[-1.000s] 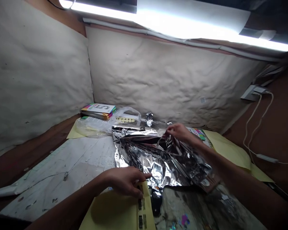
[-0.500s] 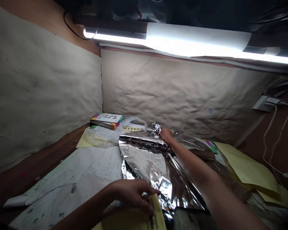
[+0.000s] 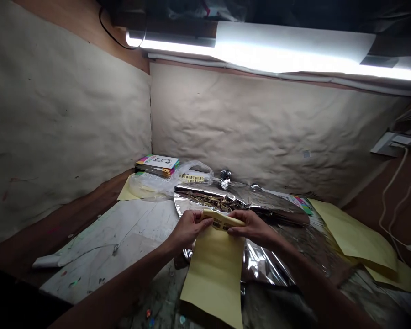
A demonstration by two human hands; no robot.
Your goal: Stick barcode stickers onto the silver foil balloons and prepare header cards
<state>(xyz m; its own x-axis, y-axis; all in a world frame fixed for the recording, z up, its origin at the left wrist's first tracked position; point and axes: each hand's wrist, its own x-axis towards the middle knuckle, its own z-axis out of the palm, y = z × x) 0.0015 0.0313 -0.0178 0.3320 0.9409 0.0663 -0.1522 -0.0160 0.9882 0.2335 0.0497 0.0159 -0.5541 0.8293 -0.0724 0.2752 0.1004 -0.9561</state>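
Note:
A long strip of yellow paper (image 3: 215, 274) hangs in front of me. Its top edge is folded or rolled over, and small dark printed marks show there. My left hand (image 3: 189, 228) pinches that top edge at its left end. At the right end, my right hand (image 3: 251, 226) grips the same fold between thumb and fingers. Behind the strip, crinkled silver foil (image 3: 267, 265) is spread over the table. A small crumpled foil ball (image 3: 225, 175) stands at the foil's far edge.
A stack of colourful printed cards (image 3: 157, 164) lies at the back left, beside a clear plastic bag (image 3: 150, 186). More yellow sheets (image 3: 352, 237) rest on the right. White cables (image 3: 387, 196) hang from a wall socket (image 3: 392, 142). A lit tube lamp (image 3: 277, 57) runs overhead.
My right hand has left the foil near the ball and come back to the yellow paper. My left hand has raised the strip, which both hands now hold.

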